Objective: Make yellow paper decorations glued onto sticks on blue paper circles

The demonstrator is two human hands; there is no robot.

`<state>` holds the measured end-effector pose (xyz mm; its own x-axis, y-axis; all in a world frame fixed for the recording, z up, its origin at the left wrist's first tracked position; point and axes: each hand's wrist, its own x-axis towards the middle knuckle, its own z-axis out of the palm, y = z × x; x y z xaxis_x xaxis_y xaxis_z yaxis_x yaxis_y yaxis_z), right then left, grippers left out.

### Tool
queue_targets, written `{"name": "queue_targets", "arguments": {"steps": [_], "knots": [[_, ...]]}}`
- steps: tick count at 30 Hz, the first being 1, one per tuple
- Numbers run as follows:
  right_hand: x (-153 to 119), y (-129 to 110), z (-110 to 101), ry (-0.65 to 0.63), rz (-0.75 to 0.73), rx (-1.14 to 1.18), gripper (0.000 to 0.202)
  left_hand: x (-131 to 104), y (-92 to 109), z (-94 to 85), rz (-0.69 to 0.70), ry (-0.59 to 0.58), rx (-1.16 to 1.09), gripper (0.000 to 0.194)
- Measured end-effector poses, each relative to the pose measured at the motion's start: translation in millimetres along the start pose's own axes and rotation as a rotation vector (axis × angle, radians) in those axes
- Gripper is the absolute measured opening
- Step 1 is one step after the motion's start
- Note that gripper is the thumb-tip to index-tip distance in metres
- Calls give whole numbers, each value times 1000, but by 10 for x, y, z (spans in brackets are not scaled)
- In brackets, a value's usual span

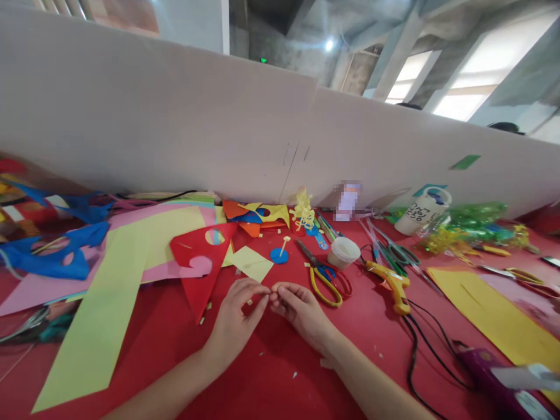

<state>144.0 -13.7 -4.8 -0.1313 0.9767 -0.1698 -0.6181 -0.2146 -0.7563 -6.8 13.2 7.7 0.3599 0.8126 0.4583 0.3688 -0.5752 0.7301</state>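
Observation:
My left hand and my right hand meet fingertip to fingertip above the red tabletop. Both are pinched closed; whatever lies between the fingers is too small to make out. Just beyond them is a pale yellow paper square. A blue disc with a thin cream stalk standing on it sits behind the square. Left of my left hand lies a red felt piece with cut-out holes. Scissors with yellow handles rest beyond my right hand.
A yellow glue gun with a black cord lies at right, near a white cup. Yellow paper strips and blue felt cut-outs cover the left. A white partition rises behind. A purple object is at lower right.

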Motion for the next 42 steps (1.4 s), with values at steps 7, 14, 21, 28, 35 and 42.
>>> {"name": "queue_targets", "arguments": {"steps": [7,14,21,28,35,42], "knots": [[-17,46,-46,-23,-25,-80,18,35,-24,-39,-15,22,-34,5],[-31,50,-34,-31,-38,-121,18,60,-80,-108,200,0,135,9],[-27,78,8,-44,-110,-310,26,37,-36,-111,384,-74,217,14],[-61,60,60,-19,-178,-347,30,50,-46,-89,207,-34,192,16],[-42,45,15,175,-256,-603,31,83,-200,-121,48,-12,241,26],[-76,19,27,367,-302,-812,53,-69,168,-281,268,-316,454,39]]}}
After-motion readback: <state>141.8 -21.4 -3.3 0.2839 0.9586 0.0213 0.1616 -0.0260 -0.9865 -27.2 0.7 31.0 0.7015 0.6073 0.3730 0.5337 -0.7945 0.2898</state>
